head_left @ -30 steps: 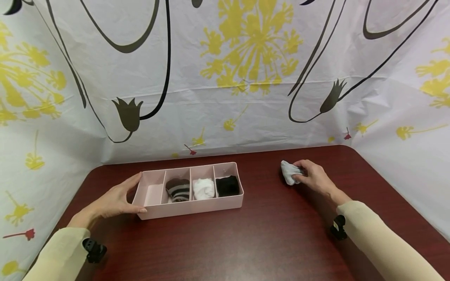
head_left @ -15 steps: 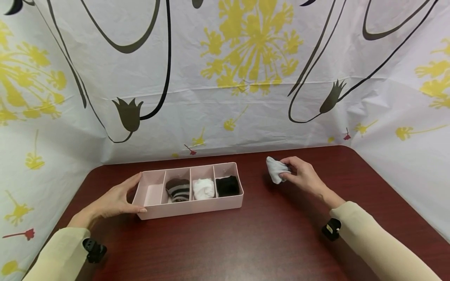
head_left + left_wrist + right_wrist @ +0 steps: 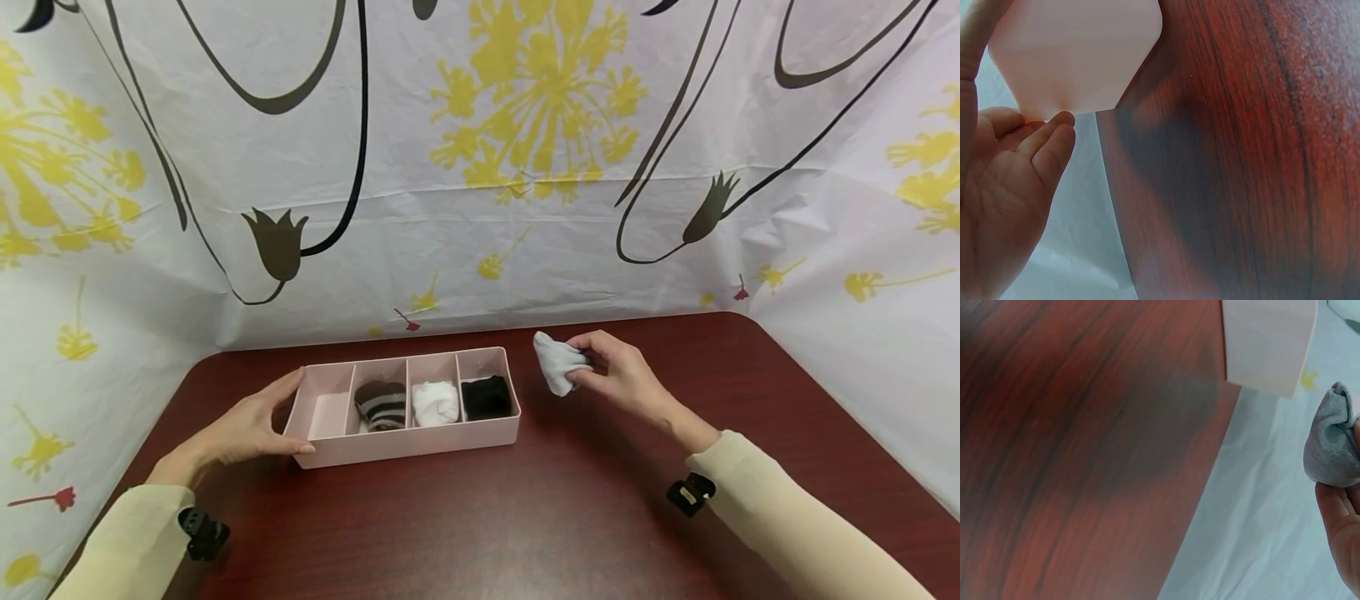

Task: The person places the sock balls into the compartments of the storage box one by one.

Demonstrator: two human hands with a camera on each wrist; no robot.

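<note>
A long pink organizer box (image 3: 408,446) with compartments stands on the table. My left hand (image 3: 243,427) grips its left end, thumb on the front wall and fingers at the back; the left wrist view shows those fingers against the end wall (image 3: 1085,56). The leftmost compartment (image 3: 328,415) shows a bare bottom. To its right sit a brown-and-grey striped sock (image 3: 381,407), a white balled sock (image 3: 435,404) and a black one (image 3: 486,397). Just right of the box, my right hand (image 3: 626,375) pinches a light grey folded sock (image 3: 558,364) between thumb and fingers, held above the table.
The dark red wooden table (image 3: 480,525) has rounded far corners. A white patterned sheet (image 3: 420,183) hangs behind it and along both sides. Black wrist cameras (image 3: 202,533) sit on both sleeves.
My right hand has carried the grey sock leftward from the right part of the table toward the box. The left hand and the box have stayed in place.
</note>
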